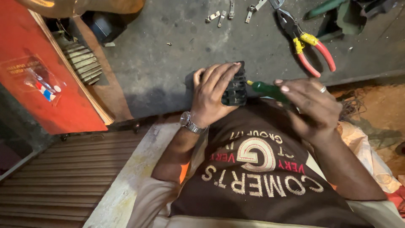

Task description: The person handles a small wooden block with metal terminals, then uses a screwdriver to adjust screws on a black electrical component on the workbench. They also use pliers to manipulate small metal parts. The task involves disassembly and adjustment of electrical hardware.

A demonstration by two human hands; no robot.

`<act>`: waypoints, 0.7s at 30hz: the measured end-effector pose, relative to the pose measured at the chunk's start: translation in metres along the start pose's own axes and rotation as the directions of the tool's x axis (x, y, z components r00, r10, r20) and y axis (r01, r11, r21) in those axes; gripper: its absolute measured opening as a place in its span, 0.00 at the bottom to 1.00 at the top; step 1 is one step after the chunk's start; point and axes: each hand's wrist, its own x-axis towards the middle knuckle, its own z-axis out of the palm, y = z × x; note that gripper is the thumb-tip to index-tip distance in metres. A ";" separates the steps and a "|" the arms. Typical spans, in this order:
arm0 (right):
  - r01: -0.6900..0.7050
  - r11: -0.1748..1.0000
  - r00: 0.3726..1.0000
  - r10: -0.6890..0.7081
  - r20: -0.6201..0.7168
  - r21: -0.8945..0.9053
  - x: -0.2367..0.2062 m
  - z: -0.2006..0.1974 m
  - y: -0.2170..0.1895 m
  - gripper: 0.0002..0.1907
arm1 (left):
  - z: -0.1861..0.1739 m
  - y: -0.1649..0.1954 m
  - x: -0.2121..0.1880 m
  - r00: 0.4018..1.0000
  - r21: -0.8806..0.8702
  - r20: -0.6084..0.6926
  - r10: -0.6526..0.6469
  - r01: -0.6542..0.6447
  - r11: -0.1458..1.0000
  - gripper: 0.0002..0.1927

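Fingers of the left hand (215,93) wrap the black ribbed block (236,86) at the counter's (168,55) near edge, while the right hand (314,105) grips a green-handled screwdriver (268,89), its long axis pointing left at the block.

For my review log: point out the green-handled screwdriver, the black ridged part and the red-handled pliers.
green-handled screwdriver (266,89), head view, on its handle.
black ridged part (237,89), head view, on its ridged side.
red-handled pliers (314,55), head view, on a red handle.
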 end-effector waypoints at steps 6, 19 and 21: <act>0.189 0.959 0.981 -0.177 0.073 -0.212 0.010 0.007 -0.016 0.21 | 0.002 0.012 0.002 1.000 -0.021 0.011 0.013 -0.013 1.000 0.55; 0.206 0.929 0.978 -0.189 0.082 -0.309 0.007 0.022 -0.047 0.28 | 0.024 0.027 -0.004 0.906 -0.298 -0.295 0.304 -0.389 0.872 0.24; 0.199 0.925 0.979 -0.177 0.096 -0.323 0.005 0.021 -0.049 0.29 | 0.027 0.029 0.000 0.880 -0.306 -0.350 0.322 -0.432 0.848 0.19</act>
